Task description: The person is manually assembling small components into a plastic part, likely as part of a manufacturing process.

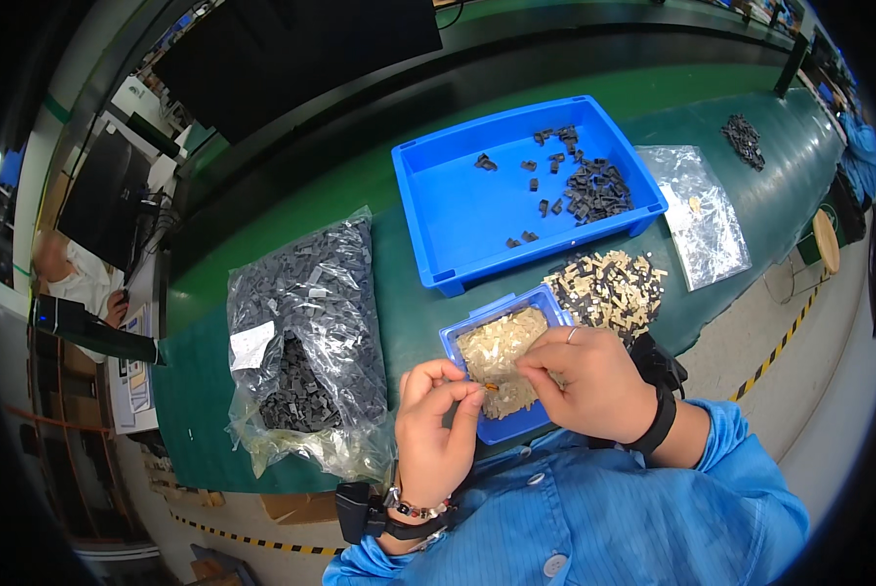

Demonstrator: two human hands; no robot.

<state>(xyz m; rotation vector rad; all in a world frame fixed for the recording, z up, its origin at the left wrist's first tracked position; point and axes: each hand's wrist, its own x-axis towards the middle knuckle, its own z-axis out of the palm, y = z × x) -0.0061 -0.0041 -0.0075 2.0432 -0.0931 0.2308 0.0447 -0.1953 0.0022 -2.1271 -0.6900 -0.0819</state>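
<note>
2 hands meet over a small blue tray point(458, 337) of pale parts on the green counter point(399, 293): left hand point(436, 430) and right hand point(594, 381) each in narrow grip on 1 tiny amber piece point(492, 387).

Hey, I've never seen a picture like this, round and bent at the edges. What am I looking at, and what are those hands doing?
It is one view from a wide camera worn on a person's head, looking down, so straight edges curve. The left hand and right hand pinch a tiny brownish piece between them above a small blue tray of pale parts. On the green table lie a clear bag of dark parts, a large blue bin with a few dark pieces, a loose pile of tan and black parts and a flat, clear bag.
</note>
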